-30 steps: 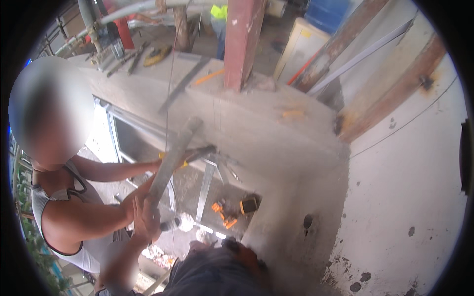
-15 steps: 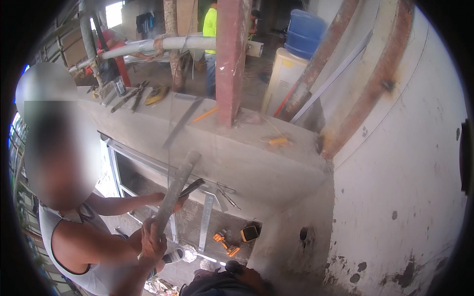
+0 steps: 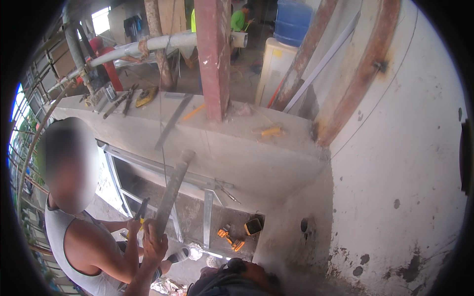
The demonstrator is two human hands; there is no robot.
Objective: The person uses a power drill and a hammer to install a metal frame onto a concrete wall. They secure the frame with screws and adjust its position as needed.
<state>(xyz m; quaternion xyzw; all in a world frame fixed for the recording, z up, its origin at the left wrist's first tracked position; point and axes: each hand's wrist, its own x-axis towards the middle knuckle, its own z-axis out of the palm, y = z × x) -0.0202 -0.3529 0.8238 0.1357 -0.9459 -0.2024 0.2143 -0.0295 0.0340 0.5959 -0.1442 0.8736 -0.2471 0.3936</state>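
My left hand is closed around the lower part of a grey metal pipe, which slants up and away toward the concrete ledge. Low in the view, beside a dark object and dark clothing, is my right hand; its fingers are mostly hidden, so its grip is unclear. Left of the pipe stands a co-worker in a pale sleeveless top, holding a dark hand tool with a yellow part. Below the ledge lie an orange cordless drill and a black and yellow box-shaped thing.
The concrete ledge carries several hand tools, a yellow tool and a red post. A thin line hangs beside the pipe. Metal framing stands below. A stained white wall rises at right. More people are beyond.
The co-worker's hand and dark tool have moved from beside the pipe down and left, away from it. My left hand keeps its hold on the pipe. The view has shifted slightly.
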